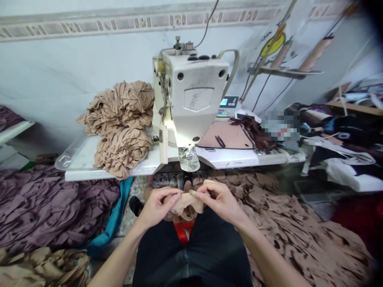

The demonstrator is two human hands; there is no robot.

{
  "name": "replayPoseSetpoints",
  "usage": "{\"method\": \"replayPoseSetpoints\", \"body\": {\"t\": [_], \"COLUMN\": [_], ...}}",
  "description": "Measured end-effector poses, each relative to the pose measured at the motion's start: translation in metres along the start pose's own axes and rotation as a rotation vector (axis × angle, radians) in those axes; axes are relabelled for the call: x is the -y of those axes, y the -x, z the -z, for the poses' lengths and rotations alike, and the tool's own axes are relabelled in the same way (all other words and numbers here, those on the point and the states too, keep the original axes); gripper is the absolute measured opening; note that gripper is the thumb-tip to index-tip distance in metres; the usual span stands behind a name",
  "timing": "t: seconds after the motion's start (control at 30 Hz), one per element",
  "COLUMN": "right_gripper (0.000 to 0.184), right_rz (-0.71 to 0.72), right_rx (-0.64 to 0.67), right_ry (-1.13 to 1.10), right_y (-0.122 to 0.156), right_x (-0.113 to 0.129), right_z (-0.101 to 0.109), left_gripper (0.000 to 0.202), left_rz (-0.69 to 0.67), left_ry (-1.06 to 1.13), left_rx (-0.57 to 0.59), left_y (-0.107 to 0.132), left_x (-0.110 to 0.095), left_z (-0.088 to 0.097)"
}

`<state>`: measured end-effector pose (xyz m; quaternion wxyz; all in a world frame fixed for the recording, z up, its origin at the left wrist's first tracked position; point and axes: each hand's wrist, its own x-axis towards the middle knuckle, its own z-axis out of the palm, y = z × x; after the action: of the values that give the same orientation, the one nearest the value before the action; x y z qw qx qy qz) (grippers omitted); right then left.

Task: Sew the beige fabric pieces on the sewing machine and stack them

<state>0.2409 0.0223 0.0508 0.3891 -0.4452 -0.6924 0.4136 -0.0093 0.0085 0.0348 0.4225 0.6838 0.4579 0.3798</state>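
Inspecting your grip: your left hand [155, 207] and right hand [217, 203] both pinch a beige fabric piece [187, 204], neither hand open. The piece sits above your lap [191, 251] at lower centre, below the sewing machine [191, 93]. Draw the fabric evenly between both pinches, so its edge lies flat without stretching. Loose tan pieces [293, 223] heap at lower right; gathered tan bundles [122, 115] rest on the tabletop [80, 157] at centre left.
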Motion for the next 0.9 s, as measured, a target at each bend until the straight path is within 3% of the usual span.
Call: {"method": "replayPoseSetpoints", "body": {"t": [0.2, 0.4, 0.9], "right_gripper": [0.033, 0.036, 0.044], "right_rz": [0.197, 0.174, -0.044], "right_rx": [-0.199, -0.297, -0.346], "right_ry": [0.162, 0.145, -0.184], "right_y": [-0.004, -0.017, -0.055], "right_x": [0.024, 0.025, 0.001], "right_z": [0.004, 0.007, 0.016], "left_gripper": [0.032, 0.035, 0.037], "left_rz": [-0.155, -0.222, 0.048], "left_ry": [-0.165, -0.204, -0.013], "left_rx": [-0.057, -0.100, -0.186], "left_y": [-0.015, -0.022, -0.066], "left_x": [-0.014, -0.017, -0.032], "left_z": [0.007, 0.003, 0.003]}}
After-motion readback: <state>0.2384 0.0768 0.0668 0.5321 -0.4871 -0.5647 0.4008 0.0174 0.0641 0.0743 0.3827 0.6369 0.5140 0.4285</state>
